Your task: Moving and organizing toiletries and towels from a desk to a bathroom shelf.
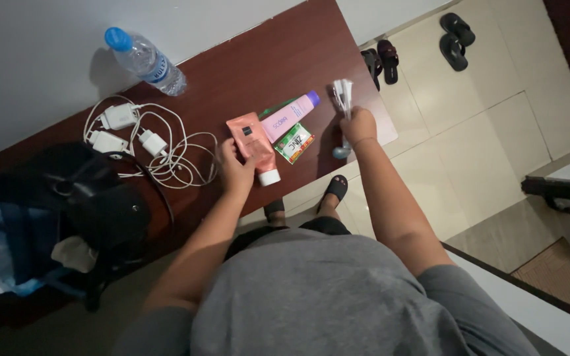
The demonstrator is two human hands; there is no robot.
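Observation:
My left hand (232,166) rests on a coral squeeze tube with a white cap (253,144) that lies on the dark wooden table (285,59). My right hand (357,125) is closed around a pale, slim object (342,95) that sticks up beyond the fingers; a small grey piece (341,153) lies just below the hand. Between the hands lie a pink bottle with a purple cap (289,115) and a green sachet (294,142).
A water bottle with a blue cap (145,60) stands at the back. White chargers and tangled cables (146,142) lie to the left, next to a black bag (77,198). Sandals (380,62) and slippers (456,39) sit on the tiled floor.

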